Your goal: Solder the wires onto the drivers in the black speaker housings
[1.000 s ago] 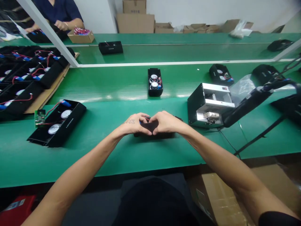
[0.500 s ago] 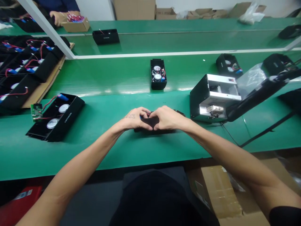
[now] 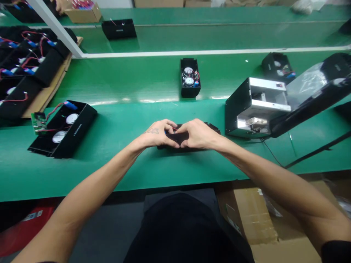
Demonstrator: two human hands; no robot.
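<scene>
Directly in front of me a black speaker housing [image 3: 189,147] lies on the green bench, largely covered by my hands. My left hand [image 3: 161,134] grips its left part, thumb along the near wall and fingers reaching over the inside. On its right part, my right hand [image 3: 199,135] holds on in the same way, the thumbs almost meeting at the near wall. What the fingertips touch inside is hidden. To the left sits another open speaker housing [image 3: 85,122] with two round white-backed drivers, a blue cylinder and a green circuit board [image 3: 38,123] hanging over its far-left edge.
A metal-and-black machine [image 3: 244,109] stands at right beside a black arm [image 3: 309,98]. Another housing [image 3: 190,91] stands farther back. Many housings [image 3: 49,69] sit on cardboard at left, by a white post [image 3: 55,27]. Cardboard boxes [image 3: 255,219] are below right. A person's hand [image 3: 59,5] shows far left.
The view has tilted down slightly, so the bench things sit higher in the picture. Both hands keep nearly the same grip on the housing.
</scene>
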